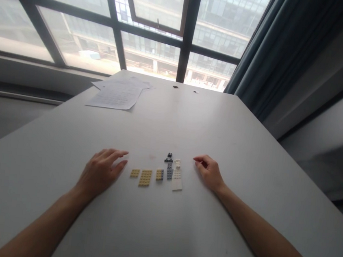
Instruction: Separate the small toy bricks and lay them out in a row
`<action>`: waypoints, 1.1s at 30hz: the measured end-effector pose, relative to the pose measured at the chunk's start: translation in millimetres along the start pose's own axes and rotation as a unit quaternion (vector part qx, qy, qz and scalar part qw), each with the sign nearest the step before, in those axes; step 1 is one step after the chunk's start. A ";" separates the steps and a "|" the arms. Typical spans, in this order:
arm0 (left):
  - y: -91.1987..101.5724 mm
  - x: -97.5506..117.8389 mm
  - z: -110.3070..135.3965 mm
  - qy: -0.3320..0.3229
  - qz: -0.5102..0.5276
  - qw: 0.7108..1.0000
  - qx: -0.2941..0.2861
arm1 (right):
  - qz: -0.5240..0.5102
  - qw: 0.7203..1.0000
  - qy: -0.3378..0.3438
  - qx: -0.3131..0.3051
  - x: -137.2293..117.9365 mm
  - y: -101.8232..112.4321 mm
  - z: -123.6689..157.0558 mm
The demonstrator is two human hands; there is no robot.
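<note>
My left hand (101,170) rests on the table, open, with thumb and forefinger apart and nothing between them. Just right of it lies a small tan toy brick plate (135,173), then a larger tan plate (145,178). A tan and grey brick piece (159,174) comes after these. Grey studded pieces (169,174) and small black pieces (168,160) form a column beside white pieces (177,180), one of them smooth and flat. My right hand (210,171) lies to the right of the white pieces, loosely curled, holding nothing and touching no piece.
Printed paper sheets (113,96) lie at the far left of the white table (208,124). Two small round fittings (175,87) sit near its back edge. Behind are framed windows (150,54), with a dark blue curtain (271,57) on the right.
</note>
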State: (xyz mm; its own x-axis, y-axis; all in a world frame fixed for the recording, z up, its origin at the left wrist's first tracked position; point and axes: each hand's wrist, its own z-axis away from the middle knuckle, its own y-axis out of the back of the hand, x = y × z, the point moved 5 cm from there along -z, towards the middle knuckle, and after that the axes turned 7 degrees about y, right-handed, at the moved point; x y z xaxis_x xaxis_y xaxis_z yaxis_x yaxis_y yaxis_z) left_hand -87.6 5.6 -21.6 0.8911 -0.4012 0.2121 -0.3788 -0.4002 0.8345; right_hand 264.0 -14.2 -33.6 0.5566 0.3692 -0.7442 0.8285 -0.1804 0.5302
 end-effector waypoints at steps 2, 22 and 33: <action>1.3 0.3 0.1 0.000 0.003 1.000 0.002 | 0.019 1.000 0.012 -0.008 -5.4 -2.9 -0.6; 3.9 3.9 2.0 -0.006 0.025 1.000 0.001 | 0.234 0.926 0.238 -0.175 -84.6 -43.0 74.8; 1.5 2.7 0.4 -0.005 0.035 0.999 -0.008 | 0.336 0.926 0.148 -0.088 -20.2 60.8 100.6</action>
State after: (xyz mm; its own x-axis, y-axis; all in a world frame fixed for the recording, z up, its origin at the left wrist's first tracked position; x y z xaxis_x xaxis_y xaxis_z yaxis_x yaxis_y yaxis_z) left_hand -85.9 3.6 -19.9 0.8602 -0.4358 0.2649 -0.4357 -0.3582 0.8258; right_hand 309.3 -124.3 -27.2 0.8797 0.4667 -0.0918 0.2641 -0.3186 0.9104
